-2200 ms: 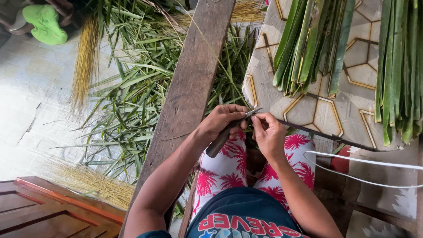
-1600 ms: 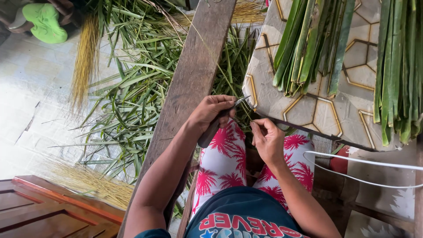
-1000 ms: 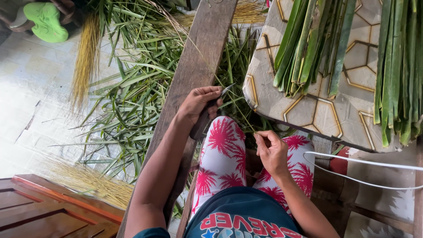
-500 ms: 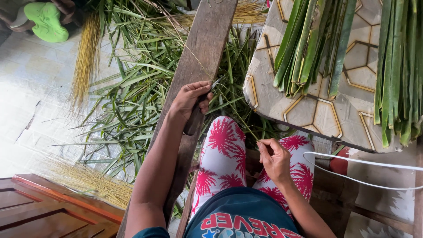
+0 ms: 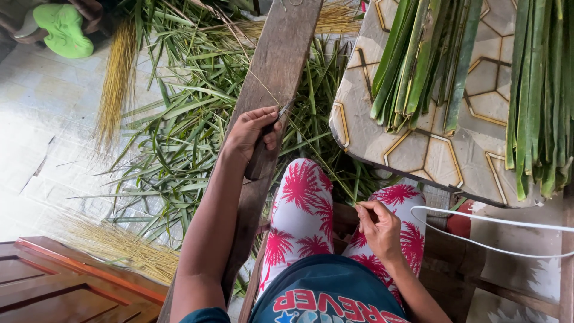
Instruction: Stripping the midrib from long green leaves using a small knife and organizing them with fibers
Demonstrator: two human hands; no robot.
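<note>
**Hands Drawn Apart Along the Leaf Rib**

Since the earlier frames, when my hands met close together over my knees, they had moved well apart. My left hand (image 5: 254, 128) had travelled up onto the wooden plank (image 5: 272, 72), clenched around the dark handle of a small knife (image 5: 263, 152); only the tip of its blade peeked out past my fingers, and the rest was hidden in my grip. My right hand (image 5: 378, 226) had dropped toward my lap, pinching the near end of a thin leaf rib (image 5: 317, 152) between thumb and fingertips. That rib ran taut from the pinch up to the knife, so fine that it was hard to follow against the green leaf strips (image 5: 179, 137) littering the floor. Beside me, trimmed green leaves (image 5: 418, 60) lay on the patterned table (image 5: 430, 149), their far ends cut off by the frame edge.
</note>
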